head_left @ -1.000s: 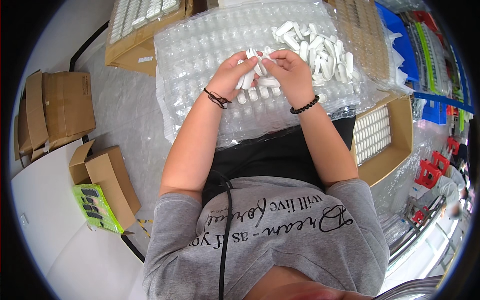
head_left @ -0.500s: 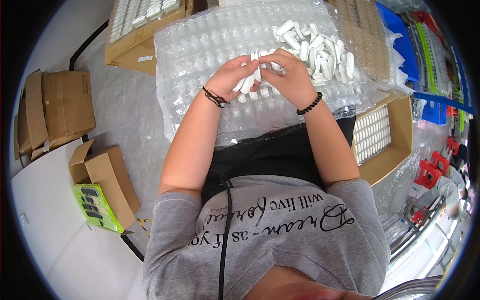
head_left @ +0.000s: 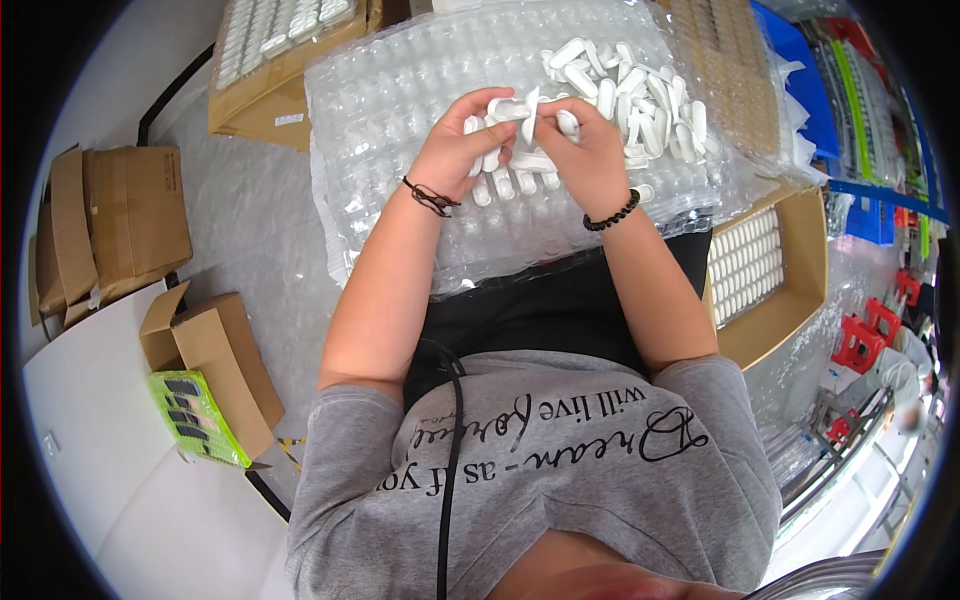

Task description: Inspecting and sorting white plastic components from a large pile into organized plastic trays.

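Observation:
My left hand [head_left: 455,148] is closed on several white, elongated plastic pieces with rounded ends. One hollow-looking white piece [head_left: 508,110] sticks out between its thumb and forefinger. My right hand [head_left: 592,165] pinches another white piece [head_left: 532,115], tilted on edge and touching the one in the left hand. A further white piece [head_left: 568,124] shows within the curl of the right fingers. Both hands are above a clear plastic tray [head_left: 385,120] with rows of moulded pockets. Some pockets below the hands hold white pieces [head_left: 503,184]. A loose pile of white pieces [head_left: 650,105] lies at the right.
An open carton [head_left: 790,310] at the right contains a tray of white pieces [head_left: 745,265]. Another filled tray [head_left: 280,40] rests on a cardboard box [head_left: 260,115] at far left. Open cartons [head_left: 225,350] stand on the left. Blue bins [head_left: 868,222] and red stools [head_left: 858,345] are farther right.
The white pieces between my fingertips have turned, and one now points sideways from the left hand. My left fingers have lifted and spread a little; the right hand has shifted slightly.

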Available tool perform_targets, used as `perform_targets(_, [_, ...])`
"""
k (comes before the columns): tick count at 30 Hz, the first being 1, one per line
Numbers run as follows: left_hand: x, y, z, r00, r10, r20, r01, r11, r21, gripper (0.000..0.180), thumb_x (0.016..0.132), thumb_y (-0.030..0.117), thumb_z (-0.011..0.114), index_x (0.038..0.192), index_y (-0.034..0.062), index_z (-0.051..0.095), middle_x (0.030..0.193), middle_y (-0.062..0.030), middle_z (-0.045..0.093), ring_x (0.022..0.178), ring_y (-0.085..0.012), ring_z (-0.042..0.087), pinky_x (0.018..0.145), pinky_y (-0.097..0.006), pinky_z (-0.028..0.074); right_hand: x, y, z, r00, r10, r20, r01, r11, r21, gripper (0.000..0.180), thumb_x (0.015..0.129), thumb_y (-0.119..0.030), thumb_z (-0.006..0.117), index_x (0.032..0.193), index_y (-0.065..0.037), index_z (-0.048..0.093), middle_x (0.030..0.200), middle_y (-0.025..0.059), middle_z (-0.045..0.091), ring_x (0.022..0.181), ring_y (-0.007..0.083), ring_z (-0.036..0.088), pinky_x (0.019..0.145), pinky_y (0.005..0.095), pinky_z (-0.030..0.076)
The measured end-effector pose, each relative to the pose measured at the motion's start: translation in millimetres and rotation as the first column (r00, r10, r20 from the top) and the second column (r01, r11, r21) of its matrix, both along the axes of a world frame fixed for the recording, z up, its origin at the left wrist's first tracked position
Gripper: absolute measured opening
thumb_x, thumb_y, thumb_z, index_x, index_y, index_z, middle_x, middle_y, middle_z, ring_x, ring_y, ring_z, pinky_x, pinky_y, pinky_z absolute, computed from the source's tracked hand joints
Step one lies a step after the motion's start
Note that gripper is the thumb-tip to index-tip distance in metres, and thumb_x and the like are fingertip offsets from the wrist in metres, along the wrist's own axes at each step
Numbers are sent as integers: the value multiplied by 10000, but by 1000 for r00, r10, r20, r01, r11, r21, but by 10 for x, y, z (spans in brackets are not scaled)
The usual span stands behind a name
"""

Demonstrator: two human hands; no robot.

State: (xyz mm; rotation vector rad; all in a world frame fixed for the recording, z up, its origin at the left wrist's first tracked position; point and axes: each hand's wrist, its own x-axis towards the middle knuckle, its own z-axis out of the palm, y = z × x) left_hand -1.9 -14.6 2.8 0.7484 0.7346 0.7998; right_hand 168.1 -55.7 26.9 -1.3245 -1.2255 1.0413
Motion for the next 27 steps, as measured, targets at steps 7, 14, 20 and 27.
perform_targets(7, [-73,56,-84,985,-49,164,76,984,-163,227,898,106,637,1110,104,558,903,-74,605,739,-171,575,630,-281,491,-45,6,-111,994,32,108,-30,999,-17,127,833,-71,650,937,-12,608,864,34,627,790,81,573,660,239,486])
perform_targets(14, [24,32,-57,1000,24,-3,-24,999,-29,348,858,122,697,1173,66,561,1000,-49,623,826,-137,584,630,-260,483,76,24,-69,999,46,-27,-48,995,-82,128,852,-52,642,972,-24,607,862,9,617,808,63,552,678,210,450])
perform_targets(20, [0,22,-39,991,-124,-46,124,992,0,446,901,165,650,1317,82,511,1049,-35,604,849,-126,568,644,-256,477,53,23,-41,942,213,260,-219,976,-6,84,854,-64,633,919,-38,587,853,22,604,777,82,563,626,234,456])
perform_targets(27, [4,14,1,989,-150,-21,149,989,-11,422,917,181,630,1308,71,516,1069,-40,606,829,-123,564,639,-254,473,78,21,-14,851,153,503,-228,969,90,120,840,-90,643,924,-41,572,859,72,611,791,201,610,623,305,490])
